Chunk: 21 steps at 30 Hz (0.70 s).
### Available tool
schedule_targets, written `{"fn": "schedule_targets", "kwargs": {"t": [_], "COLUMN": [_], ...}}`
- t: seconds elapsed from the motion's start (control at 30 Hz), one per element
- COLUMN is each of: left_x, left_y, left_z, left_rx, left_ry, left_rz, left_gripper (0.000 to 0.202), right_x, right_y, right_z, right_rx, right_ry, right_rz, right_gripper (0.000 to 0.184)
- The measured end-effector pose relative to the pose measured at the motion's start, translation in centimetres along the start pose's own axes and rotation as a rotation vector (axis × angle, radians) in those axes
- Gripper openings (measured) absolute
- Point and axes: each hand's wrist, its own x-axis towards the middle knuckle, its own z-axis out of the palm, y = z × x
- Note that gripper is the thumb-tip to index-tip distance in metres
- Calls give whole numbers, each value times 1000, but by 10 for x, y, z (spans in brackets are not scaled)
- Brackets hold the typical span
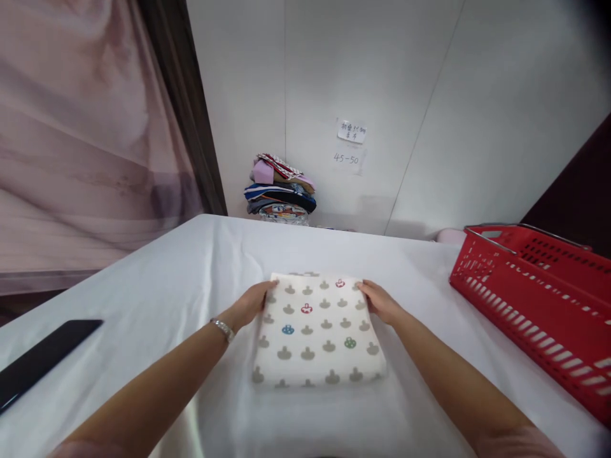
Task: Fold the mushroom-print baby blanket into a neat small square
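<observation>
A folded white cloth (317, 334) printed with small grey, red, blue and green mushroom shapes lies flat in the middle of the white-covered table (167, 292). My left hand (252, 303) rests against the cloth's far left edge, fingers curled onto it; a metal watch band sits on that wrist. My right hand (379, 300) grips the far right edge in the same way, fingers curled round the cloth's edge. Both forearms reach in from the near side.
A red plastic basket (539, 305) with metal handles stands at the right. A stack of folded coloured clothes (281, 189) sits at the back against the white wall. A flat black object (41, 359) lies at the left edge. A pink curtain hangs left.
</observation>
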Motion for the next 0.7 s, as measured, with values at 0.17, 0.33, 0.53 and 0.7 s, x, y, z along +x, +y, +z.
{"fn": "schedule_targets", "kwargs": {"t": [0.17, 0.33, 0.53, 0.7], "left_x": [14, 17, 29, 44], "left_y": [-21, -27, -23, -14], "left_z": [9, 9, 4, 14], "left_rx": [79, 558, 905, 1058], "left_ry": [62, 284, 326, 75], "left_rz": [-66, 100, 387, 771], "left_gripper": [49, 59, 59, 29], "right_x": [9, 14, 31, 40], "right_y": [21, 33, 24, 1], "right_z": [11, 7, 2, 19], "right_rx": [-125, -357, -749, -1011], "right_ry": [58, 154, 218, 0], "right_rz": [-68, -246, -460, -701], "right_gripper": [47, 62, 53, 24]}}
